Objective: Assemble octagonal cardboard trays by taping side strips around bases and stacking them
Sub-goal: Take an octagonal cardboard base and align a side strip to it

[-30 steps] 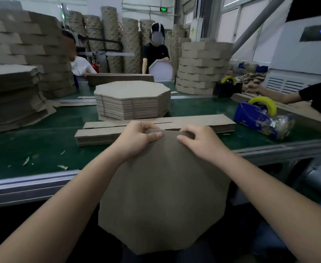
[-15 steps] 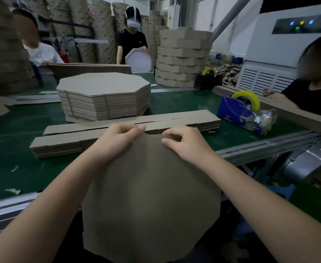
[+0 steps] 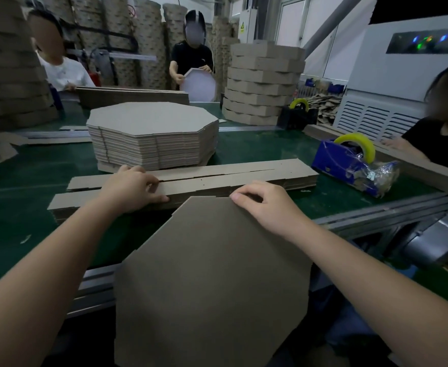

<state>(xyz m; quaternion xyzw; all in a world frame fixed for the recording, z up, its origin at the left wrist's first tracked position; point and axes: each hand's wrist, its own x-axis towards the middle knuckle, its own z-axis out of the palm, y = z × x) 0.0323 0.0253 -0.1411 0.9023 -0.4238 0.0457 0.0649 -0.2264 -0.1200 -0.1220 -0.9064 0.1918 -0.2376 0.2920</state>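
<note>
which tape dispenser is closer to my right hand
The blue tape dispenser with the yellow roll, just beyond the right hand; the black dispenser stands farther back beside the stacked trays.

Dim light is falling over the green tabletop; a white machine is glowing at two o'clock, windows paling behind it.

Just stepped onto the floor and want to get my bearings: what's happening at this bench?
A person is building cardboard trays. Their right hand holds the top edge of an octagonal base propped against the table edge, while the left hand rests on the pile of side strips. No strip is on the base yet. A stack of bases and a blue tape dispenser sit behind.
</note>
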